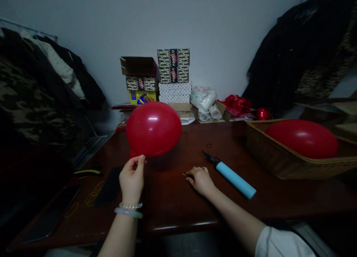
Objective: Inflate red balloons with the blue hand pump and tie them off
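Observation:
My left hand (132, 177) pinches the neck of an inflated red balloon (154, 128), holding it above the table. On the tabletop, my right hand (200, 180) has its fingers bent together over a small yellow strip (184, 174) that looks like part of a rubber band; most of it is hidden by the fingertips. Close by on the right lies a light-blue balloon pump (235, 179) with a black nozzle, apart from the hand. Several loose yellow rubber bands (95, 193) lie left of my left wrist.
A wicker basket (275, 162) on the right holds another red balloon (302, 138). A phone (52, 212) and a yellow-edged item (87, 172) lie on the left of the dark table (178, 208). Stacked boxes (174, 65) and plastic bags (203, 97) stand along the wall.

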Action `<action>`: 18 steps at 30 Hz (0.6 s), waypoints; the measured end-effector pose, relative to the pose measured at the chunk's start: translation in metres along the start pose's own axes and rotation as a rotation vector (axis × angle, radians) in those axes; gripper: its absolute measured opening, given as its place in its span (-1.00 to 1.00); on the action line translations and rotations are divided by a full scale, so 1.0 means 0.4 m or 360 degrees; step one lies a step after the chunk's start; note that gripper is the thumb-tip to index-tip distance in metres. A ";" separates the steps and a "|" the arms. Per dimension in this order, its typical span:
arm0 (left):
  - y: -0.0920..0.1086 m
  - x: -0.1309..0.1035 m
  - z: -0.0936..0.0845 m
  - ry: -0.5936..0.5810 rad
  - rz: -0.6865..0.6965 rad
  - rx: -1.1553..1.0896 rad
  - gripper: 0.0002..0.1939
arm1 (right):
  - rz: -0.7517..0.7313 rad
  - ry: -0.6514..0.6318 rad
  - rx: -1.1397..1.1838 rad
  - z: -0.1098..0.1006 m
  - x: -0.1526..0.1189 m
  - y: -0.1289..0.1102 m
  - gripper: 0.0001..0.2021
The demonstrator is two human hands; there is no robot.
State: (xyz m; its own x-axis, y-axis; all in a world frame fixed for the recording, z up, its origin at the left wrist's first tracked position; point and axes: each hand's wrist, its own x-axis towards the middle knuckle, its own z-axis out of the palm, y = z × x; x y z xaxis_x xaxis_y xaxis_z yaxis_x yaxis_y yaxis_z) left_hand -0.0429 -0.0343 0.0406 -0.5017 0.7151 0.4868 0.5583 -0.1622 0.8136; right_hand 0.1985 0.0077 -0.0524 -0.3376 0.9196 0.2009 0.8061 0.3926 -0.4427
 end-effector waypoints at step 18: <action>-0.112 0.057 -0.152 0.0604 -0.0106 -0.0006 -0.59 | 0.0103 0.0121 0.0864 -0.053 -0.018 -0.008 -0.73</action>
State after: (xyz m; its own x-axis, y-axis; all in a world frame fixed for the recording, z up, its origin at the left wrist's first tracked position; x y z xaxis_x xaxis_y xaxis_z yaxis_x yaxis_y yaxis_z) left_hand -0.1195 -0.0521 0.0344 -0.7460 0.4219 0.5152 0.5140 -0.1269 0.8483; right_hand 0.2087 -0.0003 -0.0338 -0.2436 0.9465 0.2117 0.4507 0.3038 -0.8394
